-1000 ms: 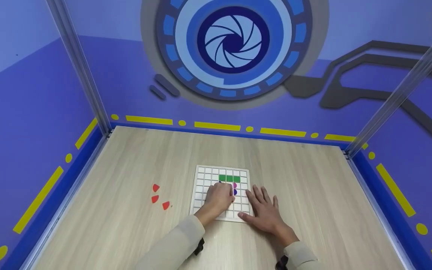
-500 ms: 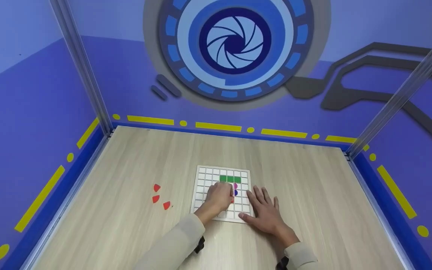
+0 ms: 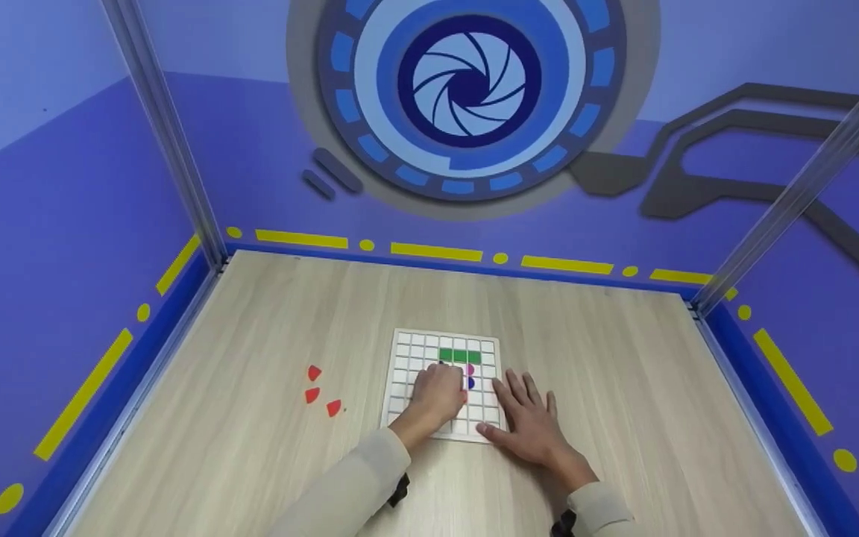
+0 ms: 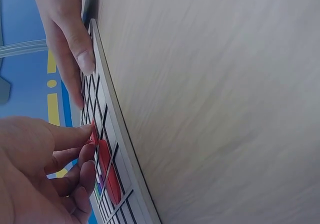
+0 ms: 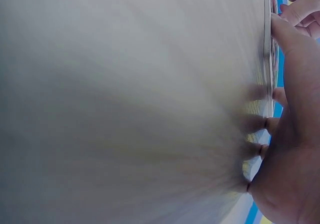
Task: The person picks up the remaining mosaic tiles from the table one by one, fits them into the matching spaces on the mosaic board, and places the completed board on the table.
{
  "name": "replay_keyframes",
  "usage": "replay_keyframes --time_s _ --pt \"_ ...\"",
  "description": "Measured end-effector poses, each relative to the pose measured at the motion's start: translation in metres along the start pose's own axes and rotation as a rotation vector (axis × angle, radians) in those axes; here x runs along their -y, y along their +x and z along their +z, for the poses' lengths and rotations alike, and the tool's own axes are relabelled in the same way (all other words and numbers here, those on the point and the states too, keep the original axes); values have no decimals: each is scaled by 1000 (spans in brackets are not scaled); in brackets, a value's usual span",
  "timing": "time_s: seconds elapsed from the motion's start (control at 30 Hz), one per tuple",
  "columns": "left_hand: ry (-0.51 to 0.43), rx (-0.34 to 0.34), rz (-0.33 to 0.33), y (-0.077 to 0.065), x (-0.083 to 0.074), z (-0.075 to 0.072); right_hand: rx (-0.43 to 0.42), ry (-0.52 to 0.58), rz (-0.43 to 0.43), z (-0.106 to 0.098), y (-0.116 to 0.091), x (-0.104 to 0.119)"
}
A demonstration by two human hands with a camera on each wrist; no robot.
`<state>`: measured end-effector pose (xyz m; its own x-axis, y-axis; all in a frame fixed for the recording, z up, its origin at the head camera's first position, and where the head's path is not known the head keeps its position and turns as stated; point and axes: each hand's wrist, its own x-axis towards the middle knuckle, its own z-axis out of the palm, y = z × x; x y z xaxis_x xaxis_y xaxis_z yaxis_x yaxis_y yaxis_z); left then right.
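Observation:
A white grid board [image 3: 404, 371] lies on the table, its squares divided by dark lines. Over its middle, my left hand [image 3: 437, 393] pinches a small red piece [image 4: 93, 133] between thumb and fingers, right down at the squares. Beside it on the board is another red piece [image 4: 109, 171]. A green strip [image 3: 459, 356], a pink spot [image 3: 470, 369] and a blue spot [image 3: 471, 382] show beyond the knuckles; part of the grid is hidden under this hand. My right hand [image 3: 530, 421] lies with fingers spread at the board's right edge, its thumb on the near corner.
Three loose red pieces, the far one [image 3: 314, 372], the middle one [image 3: 312, 395] and the near one [image 3: 334, 408], lie on the wooden table [image 3: 265, 462] left of the board. Blue-purple panels [image 3: 64, 224] enclose the table at the back and both sides.
A bit of red has come into sight beside the left fingertips since the first frame. The left hand stays in nearly the same place; the right hand keeps still.

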<state>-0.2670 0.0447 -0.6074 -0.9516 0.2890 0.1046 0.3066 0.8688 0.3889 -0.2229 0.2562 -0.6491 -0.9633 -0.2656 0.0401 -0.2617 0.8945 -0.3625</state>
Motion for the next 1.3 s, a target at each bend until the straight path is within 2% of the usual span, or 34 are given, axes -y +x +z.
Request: replay_keyframes --time_s 0.17,0.33,0.5,0.7,0.83,1.07,1.3 --pt "28 2 -5 0 -2 1 8 0 1 -1 0 0" --pt "8 -22 17 1 0 1 9 -1 7 -1 1 1" --pt "-116 -17 16 1 7 -5 12 -13 7 0 1 0" --pt "-276 96 -54 -8 21 -29 26 9 -4 -1 0 0" --pt "-320 127 -54 -16 39 -46 21 25 -16 -2 2 0" --pt "-310 62 -58 -31 83 -66 36 30 -16 -2 1 0" --pt "-247 -4 -151 -46 130 -81 19 34 -19 -3 -2 0"
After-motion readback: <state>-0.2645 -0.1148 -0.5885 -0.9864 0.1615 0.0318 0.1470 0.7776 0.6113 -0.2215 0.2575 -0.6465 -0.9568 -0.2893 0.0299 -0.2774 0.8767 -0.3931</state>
